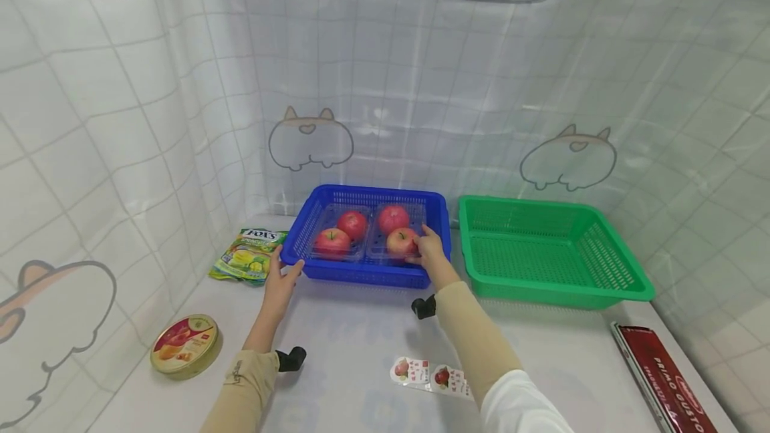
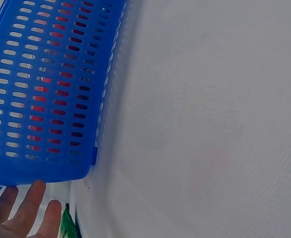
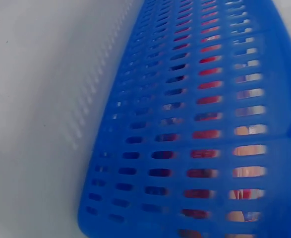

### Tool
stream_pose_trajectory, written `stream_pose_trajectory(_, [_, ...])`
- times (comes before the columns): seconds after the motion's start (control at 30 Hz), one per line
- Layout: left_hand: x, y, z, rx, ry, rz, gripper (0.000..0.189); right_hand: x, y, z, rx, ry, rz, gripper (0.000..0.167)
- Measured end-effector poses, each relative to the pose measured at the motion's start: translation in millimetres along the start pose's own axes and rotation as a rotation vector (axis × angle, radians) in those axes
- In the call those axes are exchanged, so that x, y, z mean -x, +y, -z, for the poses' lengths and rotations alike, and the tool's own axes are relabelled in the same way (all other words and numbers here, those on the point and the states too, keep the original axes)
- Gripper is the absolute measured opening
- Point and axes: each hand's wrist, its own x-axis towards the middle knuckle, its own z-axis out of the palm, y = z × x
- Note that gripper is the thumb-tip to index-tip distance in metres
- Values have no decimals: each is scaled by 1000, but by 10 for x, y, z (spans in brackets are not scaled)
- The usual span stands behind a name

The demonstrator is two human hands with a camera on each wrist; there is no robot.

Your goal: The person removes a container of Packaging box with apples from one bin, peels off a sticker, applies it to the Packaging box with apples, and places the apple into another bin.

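A blue perforated basket (image 1: 363, 274) holds two clear plastic trays, each with two red apples. My left hand (image 1: 281, 284) is at the basket's front left corner, thumb and fingers spread; its extended fingers (image 2: 30, 208) touch the rim in the left wrist view. Reaching over the front rim, my right hand (image 1: 432, 256) grips the front right apple (image 1: 400, 243) from its right side, thumb low and fingers higher. The left tray (image 1: 361, 250) lies beside the right tray (image 1: 374, 246). Through the slots in the right wrist view, only slivers of skin and red show.
A green basket (image 1: 559, 293) stands to the right. A Fox's candy bag (image 1: 248, 256) lies left of the blue basket, with a round tin (image 1: 185, 346) nearer. Apple stickers (image 1: 430, 376) lie in front. A red spaghetti pack (image 1: 662, 379) is at the right edge.
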Motion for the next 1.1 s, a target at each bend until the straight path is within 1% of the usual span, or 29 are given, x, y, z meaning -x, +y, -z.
stream_pose_trajectory(0.1, [0, 13, 1, -3, -5, 5, 73, 42, -85, -24, -18, 10, 18, 61])
stream_pose_trajectory(0.13, [-3, 17, -3, -1, -5, 6, 73, 14, -90, -13, -32, 9, 18, 61])
stream_pose_trajectory(0.2, [-7, 27, -6, 3, -6, 12, 74, -103, -61, 16, -65, -2, 22, 61])
stream_pose_trajectory(0.33, [-14, 42, -6, 14, 3, 12, 75, -552, 159, 108, -117, -37, 30, 57])
stream_pose_trajectory(0.37, [-16, 44, -4, 15, 5, 12, 75, -610, 191, 115, -129, -45, 32, 57])
stream_pose_trajectory(0.4, [-18, 46, -3, 15, 7, 10, 75, -621, 196, 111, -137, -53, 33, 56])
stream_pose_trajectory(0.43, [-19, 47, -3, 16, 9, 8, 75, -580, 175, 100, -140, -60, 34, 57])
stream_pose_trajectory(0.47, [-21, 49, -5, 15, 10, 9, 74, -493, 134, 81, -137, -70, 41, 58])
stream_pose_trajectory(0.5, [-20, 53, -7, 12, 9, 9, 74, -355, 63, 51, -133, -73, 40, 59])
stream_pose_trajectory(0.53, [-17, 56, -10, 6, 8, 11, 74, -81, -69, -12, -118, -67, 40, 58])
stream_pose_trajectory(0.6, [-9, 65, -21, -17, 15, 16, 75, 401, -304, -90, -120, -88, 66, 59])
stream_pose_trajectory(0.67, [6, 81, -38, -44, 37, 27, 76, 991, -617, -211, -111, -80, 70, 58])
stream_pose_trajectory(0.73, [35, 104, -70, -86, 90, 35, 78, 1540, -900, -323, -110, -78, 76, 57])
stream_pose_trajectory(0.77, [56, 123, -99, -125, 134, 32, 79, 1690, -984, -346, -125, -84, 78, 58])
stream_pose_trajectory(0.8, [83, 152, -136, -168, 185, 18, 79, 1889, -1093, -391, -129, -81, 67, 57])
stream_pose_trajectory(0.83, [118, 187, -183, -210, 236, -7, 79, 2044, -1180, -434, -127, -73, 54, 56])
stream_pose_trajectory(0.9, [203, 278, -318, -282, 342, -104, 78, 2223, -1267, -474, -149, -83, 51, 56])
stream_pose_trajectory(0.93, [252, 334, -403, -310, 381, -170, 77, 2276, -1296, -486, -165, -82, 46, 56])
stream_pose_trajectory(0.97, [302, 396, -495, -329, 406, -238, 75, 2312, -1315, -499, -178, -80, 43, 56])
stream_pose_trajectory(1.0, [357, 463, -590, -325, 406, -302, 74, 2326, -1320, -510, -191, -80, 45, 56])
stream_pose_trajectory(1.03, [409, 525, -687, -300, 383, -356, 73, 2332, -1320, -519, -204, -77, 49, 57])
stream_pose_trajectory(1.07, [460, 592, -780, -258, 345, -389, 73, 2371, -1336, -533, -213, -68, 52, 56])
stream_pose_trajectory(1.1, [506, 655, -868, -204, 288, -397, 74, 2390, -1338, -542, -219, -64, 57, 56])
